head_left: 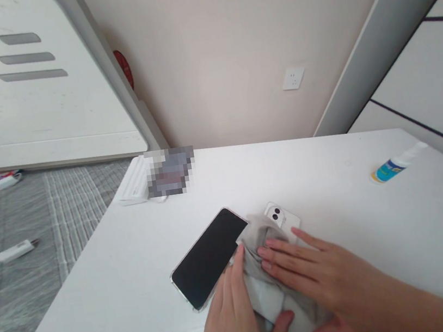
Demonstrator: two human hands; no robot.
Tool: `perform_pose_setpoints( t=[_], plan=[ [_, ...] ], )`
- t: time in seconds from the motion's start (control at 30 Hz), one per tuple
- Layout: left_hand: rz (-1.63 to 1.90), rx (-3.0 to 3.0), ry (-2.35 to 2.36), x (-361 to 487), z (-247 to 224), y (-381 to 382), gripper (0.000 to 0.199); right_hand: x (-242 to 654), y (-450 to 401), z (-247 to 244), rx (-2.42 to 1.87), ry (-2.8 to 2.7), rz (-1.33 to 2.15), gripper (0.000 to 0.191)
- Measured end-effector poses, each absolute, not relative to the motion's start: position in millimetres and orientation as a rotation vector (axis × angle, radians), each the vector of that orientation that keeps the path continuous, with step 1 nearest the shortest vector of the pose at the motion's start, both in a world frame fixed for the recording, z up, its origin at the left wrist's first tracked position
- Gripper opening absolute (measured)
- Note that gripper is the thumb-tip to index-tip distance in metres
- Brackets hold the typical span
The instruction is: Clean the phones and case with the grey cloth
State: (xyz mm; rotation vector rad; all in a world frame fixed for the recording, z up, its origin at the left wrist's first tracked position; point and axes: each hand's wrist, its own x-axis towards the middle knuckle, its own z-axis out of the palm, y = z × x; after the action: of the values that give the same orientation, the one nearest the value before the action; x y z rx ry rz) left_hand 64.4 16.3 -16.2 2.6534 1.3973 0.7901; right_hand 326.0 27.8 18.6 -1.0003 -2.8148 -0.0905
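A crumpled light grey cloth [265, 286] lies over a white phone [294, 219], back side up. Only the phone's upper end with dark round camera lenses shows. My right hand [323, 272] presses the cloth from the right, fingers extended over it and thumb bent in near the lower edge. From the left, my left hand [234, 312] grips the cloth between its fingers and thumb. How far that grip reaches onto the covered phone is hidden. Left of the cloth, close by my left fingertips, a second phone [210, 258] in a clear case rests with its dark screen up.
A spray bottle [389, 169] with a blue label lies at the right on the white table [111, 291]. White papers [135, 183] and a blurred item [170, 172] are at the far left corner. Left of the table is a bed [75, 208] with a charger [15, 251].
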Motion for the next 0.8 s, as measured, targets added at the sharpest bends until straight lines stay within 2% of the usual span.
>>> perform_pose_setpoints(
  t=[0.07, 0.13, 0.27, 0.33, 0.43, 0.6, 0.73, 0.8],
  plan=[
    [0.777, 2.651, 1.401, 65, -16, 17, 0.104, 329, 33, 19, -1.137, -2.735, -0.148, 0.097],
    [0.779, 2.663, 1.389, 66, -15, 18, 0.104, 331, 34, 20, -1.257, -2.655, -0.182, 0.099],
    [0.803, 2.678, 1.374, 67, -11, 19, 0.1, 325, 24, 23, -1.038, -2.792, -0.113, 0.107],
    [0.814, 2.676, 1.385, 67, -11, 20, 0.1, 325, 22, 24, -1.009, -2.816, -0.121, 0.1],
    [0.824, 2.674, 1.4, 67, -12, 18, 0.103, 330, 27, 23, -1.222, -2.688, -0.199, 0.092],
    [0.82, 2.682, 1.38, 66, -14, 17, 0.1, 333, 30, 23, -1.113, -2.748, -0.042, 0.106],
    [0.79, 2.685, 1.407, 67, -13, 17, 0.1, 339, 36, 21, -1.265, -2.639, -0.183, 0.087],
    [0.806, 2.706, 1.404, 67, -13, 17, 0.099, 335, 31, 20, -1.292, -2.622, -0.226, 0.093]
  ],
)
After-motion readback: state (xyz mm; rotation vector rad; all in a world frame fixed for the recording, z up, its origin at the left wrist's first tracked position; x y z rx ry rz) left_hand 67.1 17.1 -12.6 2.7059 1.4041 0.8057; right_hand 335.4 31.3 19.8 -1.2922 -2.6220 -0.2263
